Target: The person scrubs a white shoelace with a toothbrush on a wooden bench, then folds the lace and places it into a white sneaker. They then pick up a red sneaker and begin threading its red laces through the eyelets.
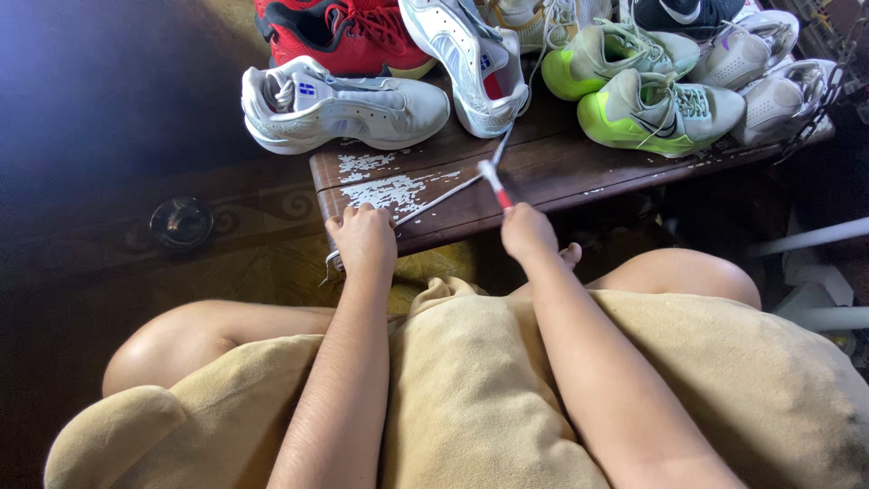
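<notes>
My left hand point(364, 240) is closed on a white shoelace point(434, 195) at the near edge of a dark wooden table point(561, 167). The lace runs up and right toward a white sneaker point(471, 59) standing tilted on the table. My right hand point(527, 231) grips a thin stick-like tool with a red and white tip point(494, 184), held just above the table edge beside the lace. A second white sneaker with a blue mark point(339, 107) lies on its side at the table's left end.
More shoes crowd the table's back: a red pair point(348, 34), neon green and grey pair point(647, 86), pale grey ones point(769, 77). White flecks point(385, 188) dot the wood. A dark round object point(181, 224) sits on the floor left. My knees and tan shorts point(471, 389) fill the foreground.
</notes>
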